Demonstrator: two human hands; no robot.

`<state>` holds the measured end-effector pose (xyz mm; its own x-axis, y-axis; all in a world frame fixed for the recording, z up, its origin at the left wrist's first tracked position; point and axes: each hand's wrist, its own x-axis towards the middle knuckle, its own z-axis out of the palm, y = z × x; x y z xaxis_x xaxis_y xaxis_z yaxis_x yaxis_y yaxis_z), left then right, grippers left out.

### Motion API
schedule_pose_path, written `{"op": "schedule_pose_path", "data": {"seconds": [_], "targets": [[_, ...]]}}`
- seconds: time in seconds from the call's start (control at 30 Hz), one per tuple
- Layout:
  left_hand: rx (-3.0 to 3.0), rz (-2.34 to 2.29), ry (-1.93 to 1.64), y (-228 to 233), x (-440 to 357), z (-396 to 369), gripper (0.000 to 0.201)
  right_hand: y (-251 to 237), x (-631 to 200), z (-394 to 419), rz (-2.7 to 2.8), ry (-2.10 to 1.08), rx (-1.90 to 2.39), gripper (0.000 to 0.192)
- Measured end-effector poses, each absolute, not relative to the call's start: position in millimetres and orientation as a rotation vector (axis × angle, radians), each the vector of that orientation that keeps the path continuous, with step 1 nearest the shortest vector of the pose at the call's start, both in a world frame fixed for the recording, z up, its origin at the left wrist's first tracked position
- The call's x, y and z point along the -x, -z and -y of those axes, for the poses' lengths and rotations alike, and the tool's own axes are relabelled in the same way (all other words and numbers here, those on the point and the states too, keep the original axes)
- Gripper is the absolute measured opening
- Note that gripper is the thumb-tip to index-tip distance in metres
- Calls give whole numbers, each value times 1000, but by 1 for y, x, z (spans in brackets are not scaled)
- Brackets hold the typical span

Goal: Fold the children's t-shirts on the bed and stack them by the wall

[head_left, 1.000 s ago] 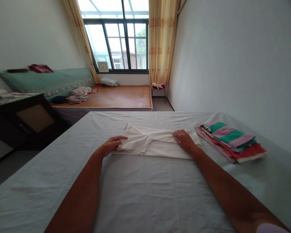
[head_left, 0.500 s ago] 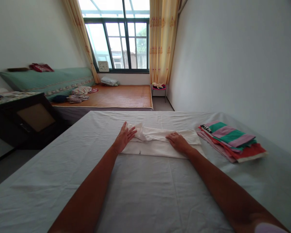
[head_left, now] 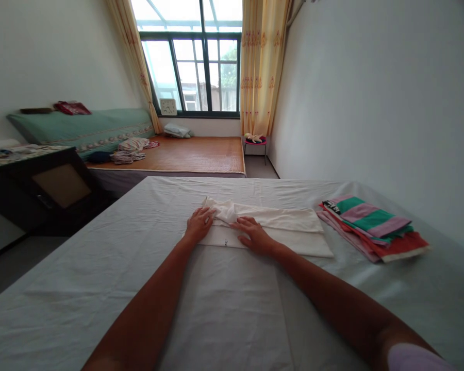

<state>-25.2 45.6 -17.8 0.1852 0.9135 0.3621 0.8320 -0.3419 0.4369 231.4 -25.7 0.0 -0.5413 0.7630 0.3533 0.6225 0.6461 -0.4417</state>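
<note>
A white garment point(head_left: 290, 235), folded into a long strip, lies crosswise on the pale sheet of the bed point(head_left: 232, 309). Small dark lettering shows on its near layer. My left hand point(head_left: 200, 225) rests on the strip's left end, its fingers lying on the cloth beside a bunched, crumpled part. My right hand point(head_left: 255, 235) lies palm down near the middle, thumb apart from the other fingers, its fingertips touching the edge of the crumpled part. Both hands look open; the left palm is hidden.
To the right lies a stack of folded clothes point(head_left: 375, 221), striped green and pink over red. Beyond the bed's far edge stands another bed point(head_left: 193, 152) with a brown mat and some clothes. A dark cabinet point(head_left: 62, 185) is at the left, a small stool point(head_left: 255, 140) under the curtain.
My right hand has slid left along the garment towards my left hand. My left hand has turned from raised and spread to lying on the cloth.
</note>
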Motion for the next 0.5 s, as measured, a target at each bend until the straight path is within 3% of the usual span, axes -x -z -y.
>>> {"op": "schedule_pose_path", "data": {"seconds": [0.1, 0.33, 0.4, 0.5], "targets": [[-2296, -1749, -865, 18, 27, -47, 35, 6, -237, 22, 2263, -461, 1102, 55], [-2142, -1849, -869, 7, 27, -43, 31, 4, -260, 18, 1925, -992, 1357, 38], [-2190, -1904, -940, 4, 22, -38, 28, 0, -262, 18, 1901, -953, 1395, 33], [-2453, -1711, -1129, 0, 8, -28, 35, -6, -260, 20, 1913, -510, 1366, 30]]}}
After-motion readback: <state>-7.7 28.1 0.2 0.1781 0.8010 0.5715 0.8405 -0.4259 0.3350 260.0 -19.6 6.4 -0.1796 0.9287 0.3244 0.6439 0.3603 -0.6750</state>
